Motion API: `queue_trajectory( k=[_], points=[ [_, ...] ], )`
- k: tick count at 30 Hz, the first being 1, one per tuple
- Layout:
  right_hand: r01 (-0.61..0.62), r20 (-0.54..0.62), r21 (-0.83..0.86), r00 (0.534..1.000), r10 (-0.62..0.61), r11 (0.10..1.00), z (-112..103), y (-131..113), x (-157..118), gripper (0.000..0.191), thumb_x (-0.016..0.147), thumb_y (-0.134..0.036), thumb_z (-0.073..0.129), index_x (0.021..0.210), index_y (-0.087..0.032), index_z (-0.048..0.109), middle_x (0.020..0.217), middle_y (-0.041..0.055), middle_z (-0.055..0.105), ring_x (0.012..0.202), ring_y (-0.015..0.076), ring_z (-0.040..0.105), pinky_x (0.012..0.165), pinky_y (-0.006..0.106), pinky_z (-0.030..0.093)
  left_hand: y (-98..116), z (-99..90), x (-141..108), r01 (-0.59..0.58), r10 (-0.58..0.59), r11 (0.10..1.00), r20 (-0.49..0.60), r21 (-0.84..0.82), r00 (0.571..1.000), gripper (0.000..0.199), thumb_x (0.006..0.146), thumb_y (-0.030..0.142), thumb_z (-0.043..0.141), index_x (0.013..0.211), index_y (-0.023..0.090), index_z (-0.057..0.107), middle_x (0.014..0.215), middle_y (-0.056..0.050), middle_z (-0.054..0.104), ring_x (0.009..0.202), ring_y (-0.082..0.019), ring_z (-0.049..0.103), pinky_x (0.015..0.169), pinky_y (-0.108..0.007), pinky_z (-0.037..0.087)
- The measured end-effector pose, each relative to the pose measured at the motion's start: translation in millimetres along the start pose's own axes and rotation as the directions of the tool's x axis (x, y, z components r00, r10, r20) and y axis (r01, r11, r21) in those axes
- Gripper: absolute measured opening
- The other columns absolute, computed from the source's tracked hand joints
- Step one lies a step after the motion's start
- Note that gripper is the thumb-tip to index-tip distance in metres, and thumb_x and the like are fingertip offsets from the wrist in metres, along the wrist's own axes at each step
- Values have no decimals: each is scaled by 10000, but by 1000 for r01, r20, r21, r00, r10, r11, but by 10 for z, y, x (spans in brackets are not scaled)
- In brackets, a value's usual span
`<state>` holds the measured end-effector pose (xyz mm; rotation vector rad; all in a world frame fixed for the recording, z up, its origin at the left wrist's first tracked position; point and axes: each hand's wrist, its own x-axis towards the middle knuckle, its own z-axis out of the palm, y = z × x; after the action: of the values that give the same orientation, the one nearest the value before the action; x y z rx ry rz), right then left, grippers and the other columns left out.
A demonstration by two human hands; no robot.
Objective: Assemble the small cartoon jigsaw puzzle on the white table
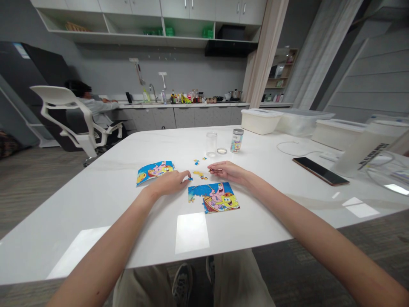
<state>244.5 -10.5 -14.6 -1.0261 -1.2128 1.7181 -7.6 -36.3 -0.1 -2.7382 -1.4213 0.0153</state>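
- Right hand (228, 170) is pinching a small jigsaw piece (210, 170) between thumb and fingertips: narrow grip, piece mostly hidden.
- Left hand (169, 183) is reaching across the white tabletop (96, 204), fingers (187, 174) curving just beside a blue piece (190, 179); grip on it cannot be told.
- Partly built puzzle (217, 198) is lying just below both hands: most of the boat scene with cartoon characters is joined, while the upper-left area remains open.
- Several loose pieces (198, 172) are lying scattered just above it, still unplaced.
- Picture card (155, 172) showing the same scene is lying left of the puzzle.
- Clear glass (211, 144), round lid (221, 151) and printed canister (237, 140) are standing farther along the tabletop; black phone (320, 171) is lying to the right.
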Motion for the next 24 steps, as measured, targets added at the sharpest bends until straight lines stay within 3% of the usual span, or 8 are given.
queue_trajectory(
  k=[10,24],
  points=[
    [9,9,4,1000,-9,1000,-21,7,6,289,684,82,656,879,-128,695,956,77,699,813,101,661,737,188,544,-21,40,11,-10,10,1000,-21,-6,1000,316,934,337,381,1162,230,573,697,-41,670,702,-223,648,697,-306,445],
    [76,-39,14,996,-76,997,-24,32,20,189,694,3,705,804,-142,658,714,19,663,632,82,620,605,169,528,4,6,7,-12,12,1000,-10,-6,1000,308,925,348,385,1138,210,558,679,-44,663,709,-230,651,674,-306,453]
  ],
)
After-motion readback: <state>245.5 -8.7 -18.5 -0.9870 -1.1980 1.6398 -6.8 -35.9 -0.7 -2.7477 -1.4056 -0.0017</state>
